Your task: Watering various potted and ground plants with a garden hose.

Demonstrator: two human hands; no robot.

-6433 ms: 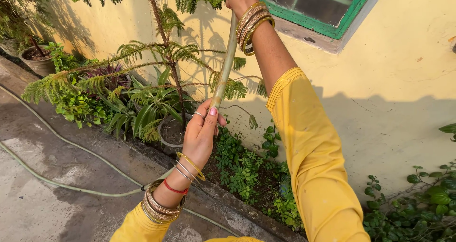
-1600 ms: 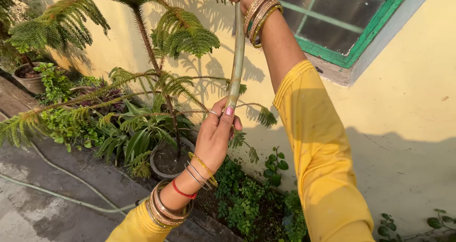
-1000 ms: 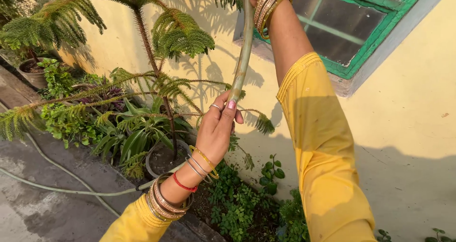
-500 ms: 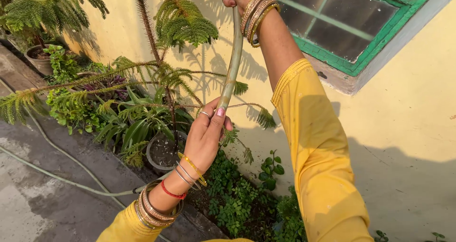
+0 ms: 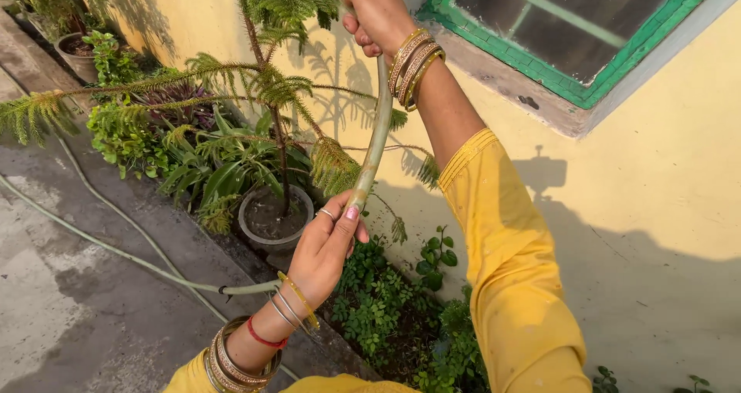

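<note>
A pale green hose runs upright between my two hands in front of a yellow wall. My right hand, wrist stacked with gold bangles, grips the hose's upper part near the top of the view. My left hand, also wearing bangles, is closed around the hose lower down. From there the hose drops and trails away to the left across the wet concrete ground. Both arms wear yellow sleeves.
A small conifer in a grey pot stands just left of my hands, among leafy plants along the wall base. A green-framed window sits at upper right. Another potted plant stands far left.
The view has dropped and shifted right, so my raised right hand now shows fully. Both hands keep their hold on the hose, with the left hand lower in view.
</note>
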